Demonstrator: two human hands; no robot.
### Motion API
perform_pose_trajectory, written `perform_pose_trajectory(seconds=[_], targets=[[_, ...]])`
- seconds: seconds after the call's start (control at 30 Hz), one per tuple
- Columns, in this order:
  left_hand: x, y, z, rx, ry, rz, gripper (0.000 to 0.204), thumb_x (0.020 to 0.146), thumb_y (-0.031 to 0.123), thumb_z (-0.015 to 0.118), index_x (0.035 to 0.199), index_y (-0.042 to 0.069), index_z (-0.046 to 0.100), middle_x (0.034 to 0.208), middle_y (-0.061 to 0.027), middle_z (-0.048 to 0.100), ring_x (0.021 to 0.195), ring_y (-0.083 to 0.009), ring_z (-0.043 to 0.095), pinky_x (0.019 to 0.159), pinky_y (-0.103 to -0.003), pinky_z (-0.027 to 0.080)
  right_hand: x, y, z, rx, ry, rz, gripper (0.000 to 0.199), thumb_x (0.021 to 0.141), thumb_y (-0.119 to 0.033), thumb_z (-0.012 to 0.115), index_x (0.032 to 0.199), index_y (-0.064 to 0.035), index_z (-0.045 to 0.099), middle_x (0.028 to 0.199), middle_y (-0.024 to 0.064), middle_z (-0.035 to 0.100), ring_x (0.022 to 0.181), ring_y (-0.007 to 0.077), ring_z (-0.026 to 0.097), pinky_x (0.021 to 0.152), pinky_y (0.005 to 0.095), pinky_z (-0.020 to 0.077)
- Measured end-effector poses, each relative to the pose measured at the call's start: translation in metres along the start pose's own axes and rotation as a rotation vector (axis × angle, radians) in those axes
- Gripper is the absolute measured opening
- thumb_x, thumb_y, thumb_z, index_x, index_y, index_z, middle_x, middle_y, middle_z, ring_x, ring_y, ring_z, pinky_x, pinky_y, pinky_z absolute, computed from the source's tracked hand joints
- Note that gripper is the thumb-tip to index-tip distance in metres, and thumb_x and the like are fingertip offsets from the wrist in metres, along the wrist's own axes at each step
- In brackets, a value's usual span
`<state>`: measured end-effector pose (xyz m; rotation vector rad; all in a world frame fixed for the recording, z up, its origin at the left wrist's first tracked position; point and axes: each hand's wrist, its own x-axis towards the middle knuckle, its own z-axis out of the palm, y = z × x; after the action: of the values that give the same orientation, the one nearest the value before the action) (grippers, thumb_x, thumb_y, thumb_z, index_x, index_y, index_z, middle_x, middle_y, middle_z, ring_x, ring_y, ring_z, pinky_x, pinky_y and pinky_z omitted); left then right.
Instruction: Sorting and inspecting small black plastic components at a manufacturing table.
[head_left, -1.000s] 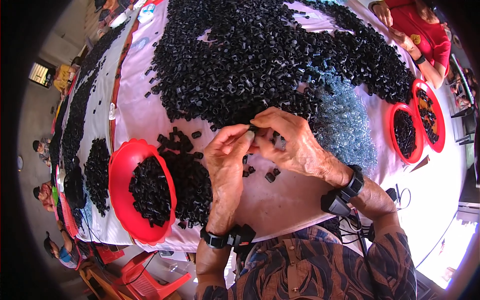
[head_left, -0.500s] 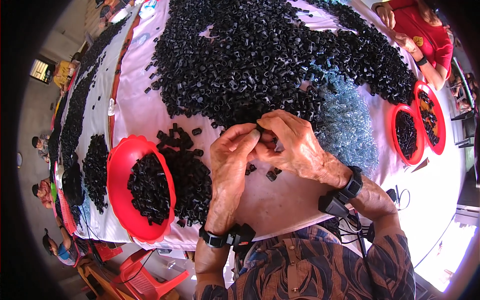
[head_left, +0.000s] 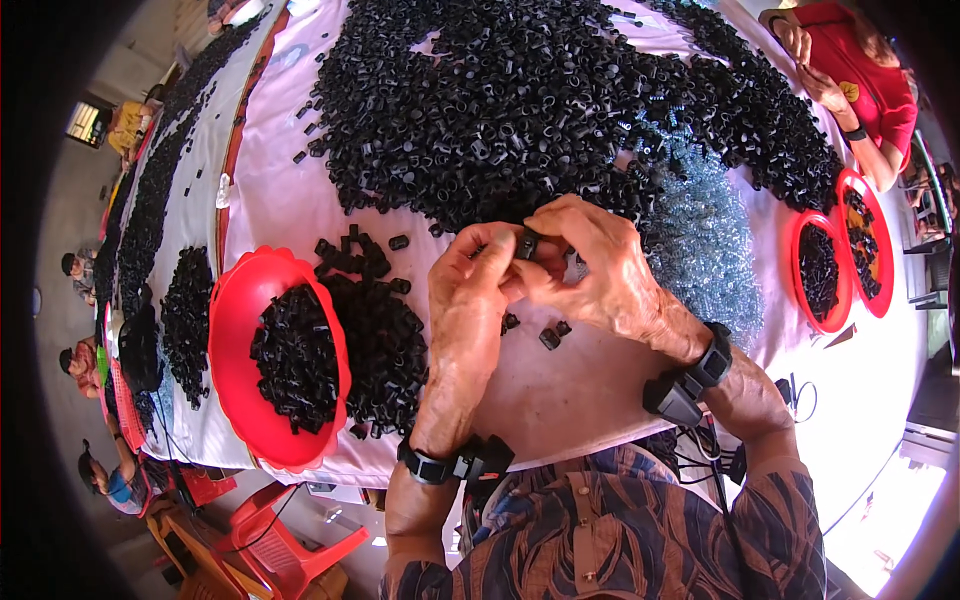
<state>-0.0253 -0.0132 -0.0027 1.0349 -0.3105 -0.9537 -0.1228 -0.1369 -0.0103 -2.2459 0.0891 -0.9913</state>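
Observation:
Both my hands meet over the near edge of a large heap of small black plastic parts (head_left: 470,120). My left hand (head_left: 465,285) pinches a small black plastic part (head_left: 527,243) between thumb and fingers. From the other side, my right hand (head_left: 605,280) closes on the same part with its fingertips. Part of it is hidden by the fingers. To the right of my right hand lies a heap of small pale blue, shiny pieces (head_left: 705,240) that look like coil springs. A few loose black parts (head_left: 552,336) lie on the cloth below my hands.
A red scalloped bowl (head_left: 228,350) with black pieces stands at the left, beside a smaller black pile (head_left: 385,345). Two red containers (head_left: 803,270) hold pieces at the right. A co-worker in a red shirt (head_left: 870,90) sits far right. A white cloth (head_left: 570,410) covers the table.
My hands stay together but have turned slightly, so the black part shows more clearly between the fingertips. The whole view has shifted a little.

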Motion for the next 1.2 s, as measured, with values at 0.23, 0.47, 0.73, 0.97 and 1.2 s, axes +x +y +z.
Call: perform_pose_trajectory(seconds=[0.23, 0.47, 0.73, 0.97, 1.2], targets=[[0.002, 0.003, -0.009, 0.035, -0.029, 0.008, 0.019, 0.096, 0.015, 0.057, 0.102, -0.002, 0.059, 0.094, -0.0153, 0.069, 0.086, -0.0221, 0.069, 0.079, -0.034, 0.057, 0.001, 0.001, 0.006, 0.087, 0.005, -0.015, 0.030, 0.073, -0.007, 0.072, 0.097, 0.0011, 0.057, 0.089, 0.0152, 0.061, 0.070, 0.0312, 0.065, 0.059, 0.0371, 0.0551], [-0.004, 0.008, -0.001, 0.121, -0.039, -0.010, 0.018, 0.090, 0.009, 0.064, 0.105, 0.001, 0.063, 0.094, -0.0084, 0.068, 0.086, -0.0160, 0.066, 0.075, -0.029, 0.053, 0.000, -0.005, -0.004, -0.102, -0.029, -0.097, 0.027, 0.068, -0.004, 0.071, 0.091, -0.0010, 0.056, 0.086, 0.0141, 0.062, 0.070, 0.0312, 0.064, 0.059, 0.0370, 0.0550], [-0.002, 0.008, -0.003, 0.252, 0.013, 0.170, 0.013, 0.087, 0.002, 0.066, 0.099, 0.000, 0.065, 0.087, -0.0086, 0.069, 0.078, -0.0138, 0.066, 0.071, -0.026, 0.055, 0.003, -0.009, -0.007, -0.044, -0.040, -0.071, 0.032, 0.072, -0.005, 0.073, 0.100, 0.0010, 0.059, 0.096, 0.0159, 0.063, 0.080, 0.0309, 0.066, 0.065, 0.0366, 0.0563], [-0.028, 0.066, -0.017, 0.266, 0.134, 0.448, 0.019, 0.087, 0.003, 0.067, 0.106, -0.001, 0.068, 0.092, -0.0120, 0.071, 0.077, -0.0159, 0.067, 0.073, -0.026, 0.054, 0.014, -0.004, -0.019, 0.322, -0.094, 0.250, 0.009, 0.082, 0.002, 0.066, 0.090, 0.0040, 0.067, 0.085, 0.0098, 0.066, 0.071, 0.0152, 0.065, 0.062, 0.0272, 0.0534], [-0.094, 0.100, -0.047, 0.834, 0.574, 0.679, 0.017, 0.085, 0.000, 0.065, 0.102, -0.002, 0.068, 0.091, -0.0076, 0.068, 0.077, -0.0145, 0.065, 0.072, -0.026, 0.052, 0.013, -0.018, -0.027, 0.349, -0.288, 0.313, 0.010, 0.077, 0.005, 0.062, 0.087, 0.0050, 0.066, 0.078, 0.0115, 0.065, 0.065, 0.0162, 0.062, 0.060, 0.0293, 0.0484]])
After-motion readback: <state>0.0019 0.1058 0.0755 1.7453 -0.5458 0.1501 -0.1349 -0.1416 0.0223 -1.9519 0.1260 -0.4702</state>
